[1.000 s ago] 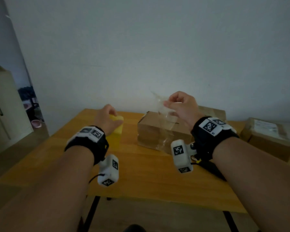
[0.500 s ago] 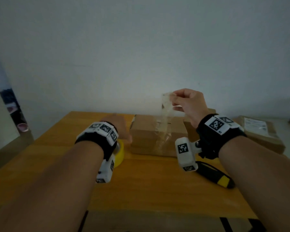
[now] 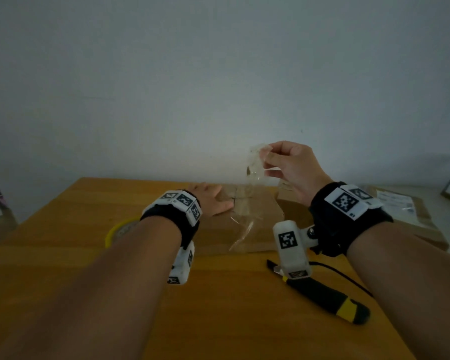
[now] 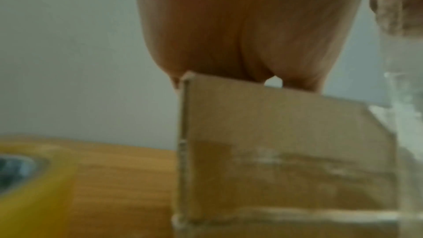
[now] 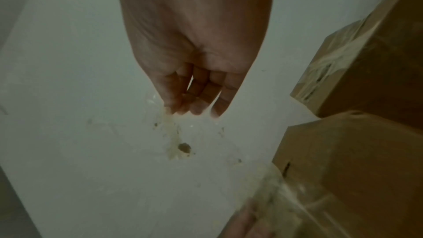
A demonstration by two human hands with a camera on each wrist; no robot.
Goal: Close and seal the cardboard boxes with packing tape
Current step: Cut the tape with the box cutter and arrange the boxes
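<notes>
A brown cardboard box (image 3: 257,224) (image 4: 286,142) stands at the middle of the wooden table (image 3: 231,307). My left hand (image 3: 213,201) lies flat with straight fingers on the box's top left part; its palm (image 4: 240,33) presses the top edge. My right hand (image 3: 289,167) is raised above the box and pinches the upper end of a clear, dirty strip of packing tape (image 3: 253,167) (image 5: 176,142). The strip hangs down to the box top and front face. A yellow tape roll (image 3: 120,229) (image 4: 29,187) lies left of the box.
A black and yellow utility knife (image 3: 327,297) lies on the table near the front right. Another cardboard box (image 3: 411,219) with a label sits at the right, and more boxes (image 5: 366,61) show in the right wrist view. A pale wall stands behind the table.
My left hand left the yellow roll, which now lies flat on the table, and moved right onto the box top. My right hand stays raised with the tape strip.
</notes>
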